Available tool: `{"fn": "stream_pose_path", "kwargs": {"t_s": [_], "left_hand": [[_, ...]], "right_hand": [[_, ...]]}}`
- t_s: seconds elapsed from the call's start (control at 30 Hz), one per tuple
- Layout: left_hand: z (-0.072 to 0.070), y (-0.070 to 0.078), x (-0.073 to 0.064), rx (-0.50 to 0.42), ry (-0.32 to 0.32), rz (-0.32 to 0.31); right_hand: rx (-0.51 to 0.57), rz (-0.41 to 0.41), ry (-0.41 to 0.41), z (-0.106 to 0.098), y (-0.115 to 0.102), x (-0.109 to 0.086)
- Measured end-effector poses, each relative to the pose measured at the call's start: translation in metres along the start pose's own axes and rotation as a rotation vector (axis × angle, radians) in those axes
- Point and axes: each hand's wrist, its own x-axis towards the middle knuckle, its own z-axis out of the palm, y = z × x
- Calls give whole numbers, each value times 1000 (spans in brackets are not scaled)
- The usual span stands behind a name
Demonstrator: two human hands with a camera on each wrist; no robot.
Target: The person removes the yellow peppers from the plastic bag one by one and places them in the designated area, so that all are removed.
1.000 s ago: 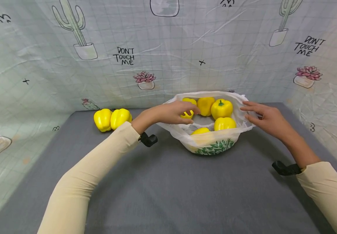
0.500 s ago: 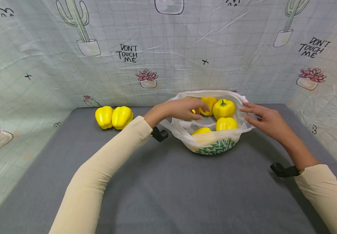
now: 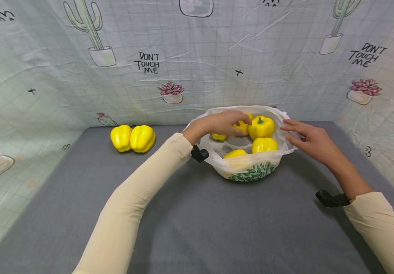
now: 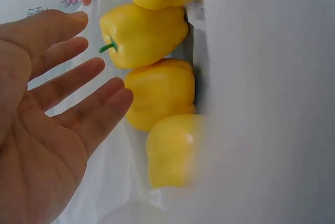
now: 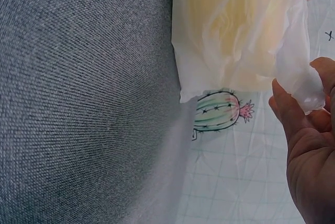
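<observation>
A white plastic bag (image 3: 248, 167) with green leaf print stands on the grey table, its mouth wide. Several yellow bell peppers lie in it, among them one with a green stem (image 3: 261, 127) and one near the front (image 3: 264, 145). My left hand (image 3: 222, 122) is over the bag's mouth, fingers loosely extended. In the left wrist view, this hand (image 4: 47, 109) holds nothing, and its fingertips overlap a pepper (image 4: 159, 93) in view. My right hand (image 3: 311, 140) rests at the bag's right rim with fingers spread. In the right wrist view, a bag flap (image 5: 301, 85) sits against its fingers.
Two more yellow bell peppers, a left one (image 3: 121, 137) and a right one (image 3: 143, 138), lie side by side at the table's back left. A printed cactus curtain (image 3: 197, 49) rises behind the grey table (image 3: 238, 228).
My left hand has moved right, farther over the bag's mouth, uncovering part of the left pepper inside. My right hand has stayed at the rim. The two peppers outside have not moved.
</observation>
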Motion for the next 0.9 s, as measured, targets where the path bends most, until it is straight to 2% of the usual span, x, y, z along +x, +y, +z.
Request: {"fn": "stream_pose_path", "kwargs": {"t_s": [0.2, 0.47, 0.67, 0.9], "left_hand": [[2, -5, 14, 31, 28, -55], [2, -16, 40, 64, 72, -51], [5, -20, 56, 117, 49, -58], [2, -22, 67, 97, 2, -133]], "right_hand": [[-3, -21, 21, 1, 1, 1], [-6, -15, 22, 0, 1, 2], [-2, -23, 19, 0, 1, 3], [-5, -41, 34, 1, 1, 6]]}}
